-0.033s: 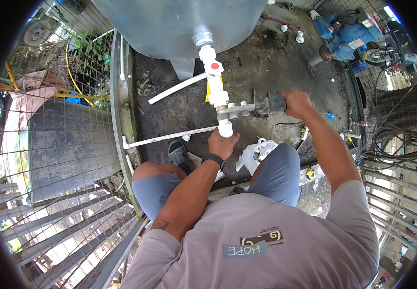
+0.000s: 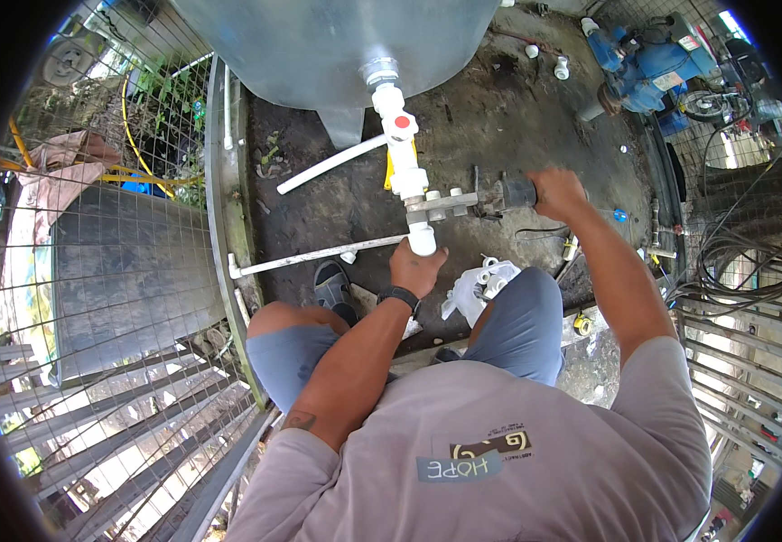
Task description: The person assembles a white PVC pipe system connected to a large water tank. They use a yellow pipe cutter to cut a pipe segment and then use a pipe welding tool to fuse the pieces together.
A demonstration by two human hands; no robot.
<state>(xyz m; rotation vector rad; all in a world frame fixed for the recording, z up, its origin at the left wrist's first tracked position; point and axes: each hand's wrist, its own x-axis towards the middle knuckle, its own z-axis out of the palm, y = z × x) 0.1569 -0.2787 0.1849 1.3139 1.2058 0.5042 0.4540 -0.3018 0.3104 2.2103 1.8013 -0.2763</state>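
White plastic pipework runs out from a metal tank, with a white ball valve that has a red centre and a yellow handle. At its near end a white elbow sits in my left hand, fingers curled round its underside and partly hidden. Between the elbow and the fitting above it lies the flat metal plate of a pipe welding iron, which carries several round sockets. My right hand grips the iron's dark body, out to the right. A thin white pipe reaches left from beside the elbow.
A plastic bag of white fittings lies by my right knee. Another white pipe juts left from the valve. A blue pump stands at the far right, above coiled black cable. Wire mesh fencing borders the left side.
Almost nothing differs. Both hands keep their hold, and the iron stays between the elbow and the fitting; the elbow appears very slightly higher in the picture.
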